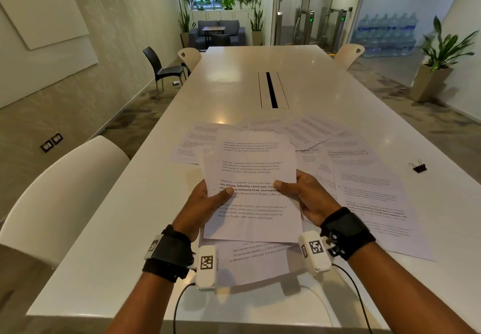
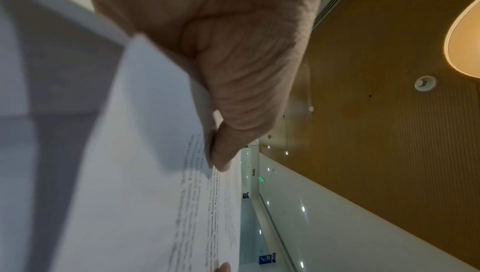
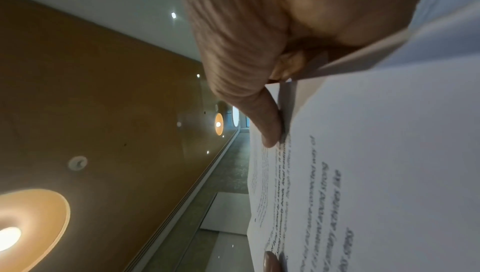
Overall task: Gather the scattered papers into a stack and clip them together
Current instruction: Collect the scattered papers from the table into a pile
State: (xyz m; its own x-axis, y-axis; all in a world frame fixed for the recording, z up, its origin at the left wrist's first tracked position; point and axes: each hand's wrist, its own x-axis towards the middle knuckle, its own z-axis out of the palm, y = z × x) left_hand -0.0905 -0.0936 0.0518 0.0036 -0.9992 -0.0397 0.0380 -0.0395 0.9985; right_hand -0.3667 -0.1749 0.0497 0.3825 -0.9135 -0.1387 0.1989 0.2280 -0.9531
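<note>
I hold a small stack of printed sheets up off the white table, tilted toward me. My left hand pinches its left edge, thumb on top. My right hand grips the right edge the same way. In the left wrist view my left thumb presses on the held sheets; in the right wrist view my right thumb presses on the printed page. Several loose sheets lie scattered on the table beyond and to the right. A black binder clip sits at the far right.
One sheet lies upside down under my wrists near the table's front edge. A cable slot runs down the table's middle. A white chair stands at my left, with more chairs at the far end.
</note>
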